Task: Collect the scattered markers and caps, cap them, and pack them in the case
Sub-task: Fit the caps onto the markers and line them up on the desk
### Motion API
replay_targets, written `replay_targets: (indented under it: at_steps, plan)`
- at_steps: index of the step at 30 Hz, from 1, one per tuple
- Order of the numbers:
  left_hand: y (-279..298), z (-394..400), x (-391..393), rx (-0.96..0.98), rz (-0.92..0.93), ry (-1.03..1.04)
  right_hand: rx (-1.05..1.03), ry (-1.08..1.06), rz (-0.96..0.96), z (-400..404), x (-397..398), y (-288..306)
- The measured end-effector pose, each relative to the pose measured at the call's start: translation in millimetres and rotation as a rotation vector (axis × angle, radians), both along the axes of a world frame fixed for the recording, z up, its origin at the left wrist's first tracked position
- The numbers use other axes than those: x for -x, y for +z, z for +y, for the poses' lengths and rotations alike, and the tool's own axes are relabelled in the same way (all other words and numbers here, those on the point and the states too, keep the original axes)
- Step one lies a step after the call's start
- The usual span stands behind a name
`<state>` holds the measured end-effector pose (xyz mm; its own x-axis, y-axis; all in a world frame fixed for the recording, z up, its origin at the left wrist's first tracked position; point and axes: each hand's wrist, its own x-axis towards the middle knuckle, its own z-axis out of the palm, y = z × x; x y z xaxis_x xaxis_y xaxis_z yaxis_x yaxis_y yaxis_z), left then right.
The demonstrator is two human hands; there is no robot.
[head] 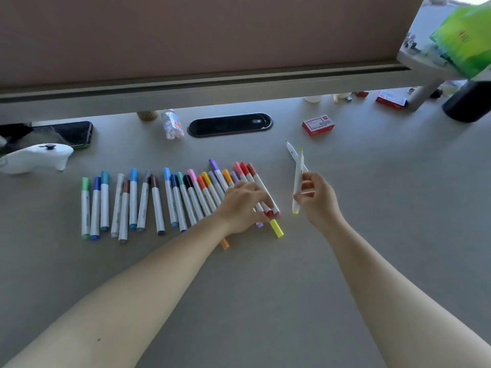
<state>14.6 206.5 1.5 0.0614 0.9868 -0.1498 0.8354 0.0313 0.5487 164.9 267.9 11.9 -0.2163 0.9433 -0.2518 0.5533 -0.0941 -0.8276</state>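
A row of several capped markers [156, 200] with white barrels and coloured caps lies across the grey desk [265, 301]. My left hand [243, 205] rests flat on the right end of the row, over the red and pink markers. A loose yellow cap [276, 228] lies just right of that hand. My right hand [317, 199] holds an uncapped yellow marker [298, 179] upright, above the desk. Another uncapped white marker [291, 152] lies on the desk behind it. No case is in view.
A white controller [36, 158] and a dark phone [71, 134] sit at the left. At the back lie a black oval cable port [229, 124], a small bottle [172, 124] and a red box [318, 125]. A partition wall rises behind the desk.
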Motion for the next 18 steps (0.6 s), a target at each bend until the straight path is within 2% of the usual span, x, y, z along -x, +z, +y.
replay_targets:
  at_steps: [3,7,13,15,18]
  plan:
    - [-2.4,-11.9,-14.1,0.03,0.054,-0.062,-0.008,-0.002,-0.007,-7.4,-9.5,3.7]
    - [-5.6,-15.6,-24.8,0.002,0.235,-0.147,-0.027,-0.008,0.005,-15.6,-17.4,4.4]
    - [-18.0,-15.8,-27.8,-0.1,0.325,-0.119,-0.037,0.0,0.013,-27.0,-23.9,1.0]
    - [-16.3,-15.6,-27.8,-0.153,0.17,0.007,-0.035,-0.005,0.028,-29.3,-25.7,2.0]
    - [-2.2,-15.7,-24.9,-0.131,-0.343,0.336,-0.043,-0.01,0.032,-31.3,-24.7,5.0]
